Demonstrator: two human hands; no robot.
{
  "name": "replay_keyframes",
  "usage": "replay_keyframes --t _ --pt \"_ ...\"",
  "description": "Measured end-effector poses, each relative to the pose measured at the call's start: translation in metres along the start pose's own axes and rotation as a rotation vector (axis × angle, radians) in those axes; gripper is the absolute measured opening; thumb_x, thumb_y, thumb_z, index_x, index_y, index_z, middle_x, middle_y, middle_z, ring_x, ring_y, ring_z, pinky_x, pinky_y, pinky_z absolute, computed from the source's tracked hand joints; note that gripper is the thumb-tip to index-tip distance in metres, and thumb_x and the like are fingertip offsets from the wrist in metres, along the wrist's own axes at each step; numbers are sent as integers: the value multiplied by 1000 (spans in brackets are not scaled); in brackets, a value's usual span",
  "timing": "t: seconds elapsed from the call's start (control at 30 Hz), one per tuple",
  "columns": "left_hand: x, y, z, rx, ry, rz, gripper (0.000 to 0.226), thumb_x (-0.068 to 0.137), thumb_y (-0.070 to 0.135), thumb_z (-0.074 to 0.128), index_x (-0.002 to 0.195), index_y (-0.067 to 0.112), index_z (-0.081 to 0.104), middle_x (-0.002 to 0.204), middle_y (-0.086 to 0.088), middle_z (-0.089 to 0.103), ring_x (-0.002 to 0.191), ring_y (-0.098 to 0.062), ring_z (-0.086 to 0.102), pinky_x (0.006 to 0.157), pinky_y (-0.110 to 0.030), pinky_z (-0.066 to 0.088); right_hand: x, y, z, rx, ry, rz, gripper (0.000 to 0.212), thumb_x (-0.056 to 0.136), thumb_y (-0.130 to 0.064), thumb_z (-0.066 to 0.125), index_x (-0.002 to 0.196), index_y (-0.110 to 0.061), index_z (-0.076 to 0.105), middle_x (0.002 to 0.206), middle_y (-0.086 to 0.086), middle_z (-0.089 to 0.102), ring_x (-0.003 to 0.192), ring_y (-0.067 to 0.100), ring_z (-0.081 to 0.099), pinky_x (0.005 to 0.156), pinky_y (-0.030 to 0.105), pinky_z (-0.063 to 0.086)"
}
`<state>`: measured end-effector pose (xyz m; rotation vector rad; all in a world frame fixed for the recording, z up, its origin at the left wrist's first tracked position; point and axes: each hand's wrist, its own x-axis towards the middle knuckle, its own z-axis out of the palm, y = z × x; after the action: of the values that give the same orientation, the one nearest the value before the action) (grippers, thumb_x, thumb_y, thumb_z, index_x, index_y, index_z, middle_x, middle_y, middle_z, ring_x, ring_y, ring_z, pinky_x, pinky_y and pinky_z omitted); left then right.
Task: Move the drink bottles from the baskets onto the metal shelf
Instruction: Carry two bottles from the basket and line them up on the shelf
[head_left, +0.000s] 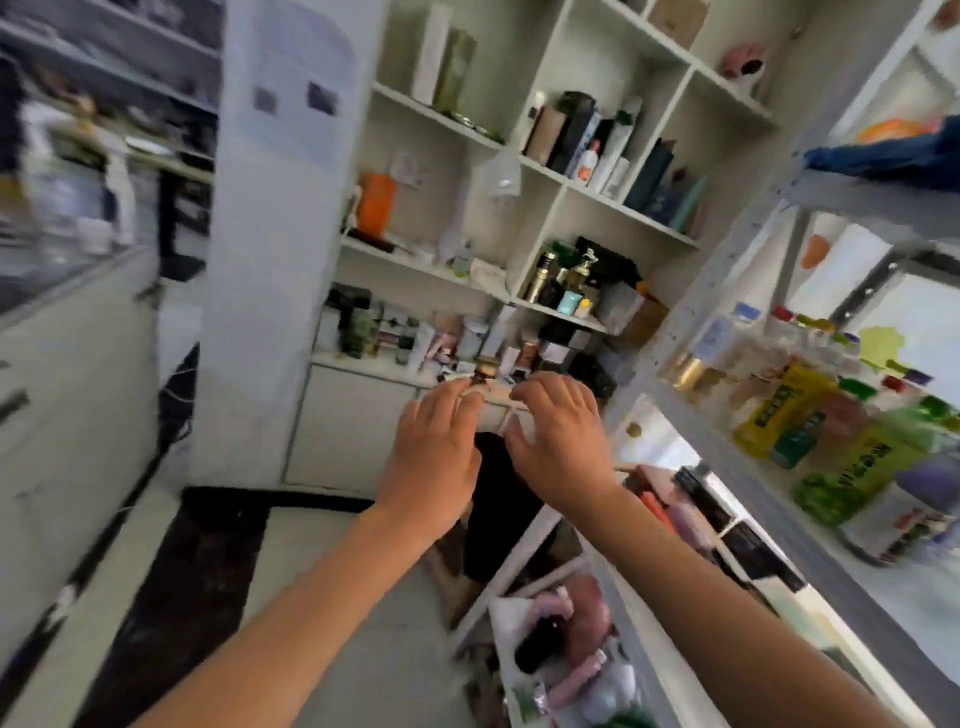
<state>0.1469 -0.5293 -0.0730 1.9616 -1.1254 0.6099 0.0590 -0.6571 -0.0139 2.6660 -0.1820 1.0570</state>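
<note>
Reaching forward with both arms outstretched, the left hand (434, 447) and right hand (558, 436) hover palm-down with fingers loosely spread, each grip apart and holding nothing. Drink bottles (810, 415) already stand on the metal shelf (753, 218) at right; more lie blurred in a basket (511, 613) below. Filled bottles are likely heavy and smooth, best gripped around the body.

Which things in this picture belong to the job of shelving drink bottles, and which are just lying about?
Belonging to the job:
- metal shelf
- drink bottles already on it
- basket low down, holding pink and dark bottles
- left hand and right hand, both empty

Lying about:
- white cupboard full of jars and boxes
- orange container
- blue cloth on top
</note>
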Motion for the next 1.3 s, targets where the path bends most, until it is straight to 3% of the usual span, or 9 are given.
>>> replay_keyframes --t 0.13,0.23,0.37,0.5,0.73,0.97,1.13,1.3 --pt "-37 -93 -80 162 46 -148 48 78 10 57 126 3 54 133 -17 51 123 -35 49 96 -54 45 55 -113 54 186 73 -146 24 75 -12 72 98 -7 66 98 9 63 94 25 51 86 36 38" --pt "-72 -151 -142 277 95 -275 51 74 7 63 124 4 53 131 -17 52 120 -37 51 95 -54 46 85 -202 81 344 110 -240 24 76 -12 71 98 -7 67 100 10 64 96 26 53 87 35 38" --pt "-110 -195 -213 406 111 -432 51 79 9 64 128 5 51 133 -15 51 125 -33 47 101 -53 42 107 -296 101 518 99 -322 23 73 -10 70 96 -8 67 99 8 64 96 27 58 90 35 38" --pt "-140 -229 -266 508 169 -528 47 79 9 60 125 6 51 126 -12 53 116 -31 50 97 -45 45 125 -366 116 638 32 -402 23 79 -18 59 98 -8 66 100 6 63 98 29 60 92 38 41" --pt "-140 -265 -317 566 250 -608 41 86 6 54 127 7 49 125 -10 53 116 -26 48 98 -41 44 168 -443 135 726 -48 -436 23 78 -14 65 100 -8 65 99 7 63 97 31 59 92 41 43" --pt "-116 -361 -343 618 295 -735 41 89 4 50 129 11 48 131 -7 49 121 -23 44 100 -37 42 254 -517 205 847 -94 -454 24 82 -17 65 105 -10 64 106 8 62 102 29 57 94 40 41" --pt "-61 -448 -348 884 85 -654 46 75 1 64 120 8 58 119 -11 60 109 -31 57 89 -41 49 334 -548 270 896 -178 -407 27 84 -21 65 109 -13 65 111 5 61 108 26 54 94 39 40" --pt "-7 -534 -361 841 59 -966 40 89 12 50 128 10 47 128 -6 47 114 -25 44 82 -40 47 422 -576 336 887 -295 -428 28 84 -17 63 111 -12 63 111 8 61 107 30 54 92 39 40"
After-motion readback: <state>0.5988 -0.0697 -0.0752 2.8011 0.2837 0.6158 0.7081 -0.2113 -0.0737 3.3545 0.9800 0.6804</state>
